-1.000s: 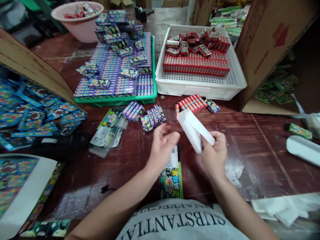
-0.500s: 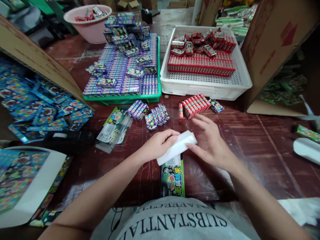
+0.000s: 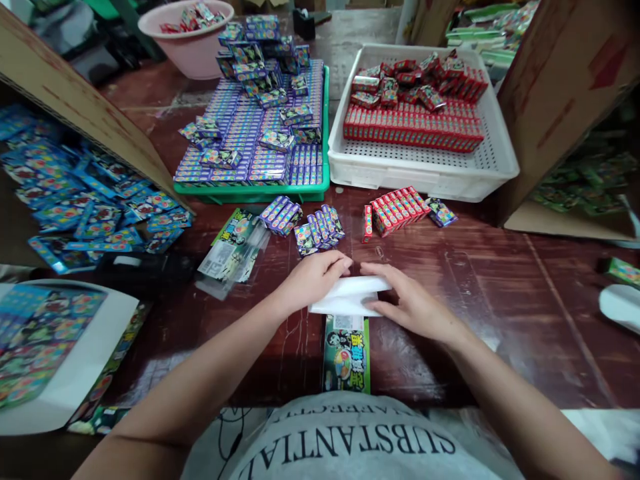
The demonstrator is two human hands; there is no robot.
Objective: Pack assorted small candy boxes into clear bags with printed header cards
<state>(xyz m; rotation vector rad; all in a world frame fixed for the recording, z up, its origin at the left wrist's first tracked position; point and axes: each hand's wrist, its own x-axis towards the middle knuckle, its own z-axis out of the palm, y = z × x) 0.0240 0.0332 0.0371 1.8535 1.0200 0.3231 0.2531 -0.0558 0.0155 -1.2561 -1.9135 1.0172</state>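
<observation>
A folded white piece of card or paper (image 3: 345, 305) lies between my two hands above the table. My left hand (image 3: 317, 277) is closed on its left end, thumb along the top. At its right end my right hand (image 3: 407, 300) grips the edges between thumb and fingers. Just below sits a green and black printed packet (image 3: 346, 357) with a white label. Beyond my hands stand small purple boxes (image 3: 320, 230) and a row of red boxes (image 3: 400, 210), with one purple box (image 3: 442, 212) lying to their right.
A green tray (image 3: 250, 195) heaped with purple boxes and a white perforated crate (image 3: 425, 177) of red boxes stand behind. Cardboard cartons (image 3: 90, 113) flank both sides. Another printed packet (image 3: 233, 247) lies left; a pink tub (image 3: 187, 50) stands farther back.
The white piece has turned from slanted to nearly level and its fold shows more open. My right hand has moved from beside it to grip its right end.
</observation>
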